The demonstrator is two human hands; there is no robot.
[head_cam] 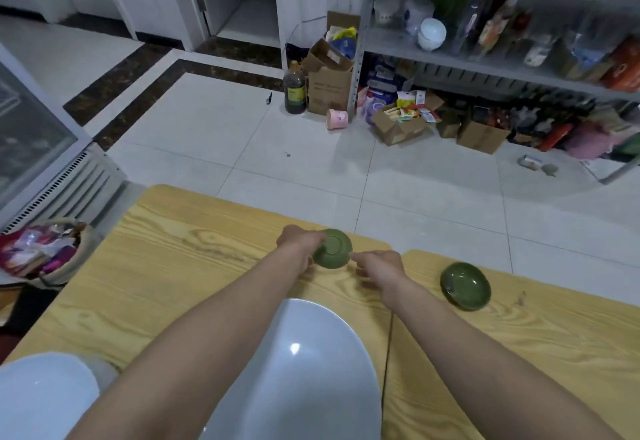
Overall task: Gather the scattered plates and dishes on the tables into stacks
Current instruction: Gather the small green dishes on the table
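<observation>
A small green dish [333, 249] is tilted up off the wooden table [180, 266], its underside facing me. My left hand [298, 242] grips its left rim. My right hand [377, 268] reaches toward its right edge with fingers pointing at it; contact is unclear. A second green dish [465, 285] lies upright on the neighbouring table [519, 335] to the right. A large white plate [311, 370] sits near me between my forearms. Another white plate [45, 394] shows at the bottom left corner.
A woven basket [48, 256] of wrapped items stands left of the table. Beyond the tables lies tiled floor, with cardboard boxes [329, 90], a dark bottle [295, 88] and a metal shelf [502, 41] of goods at the back right.
</observation>
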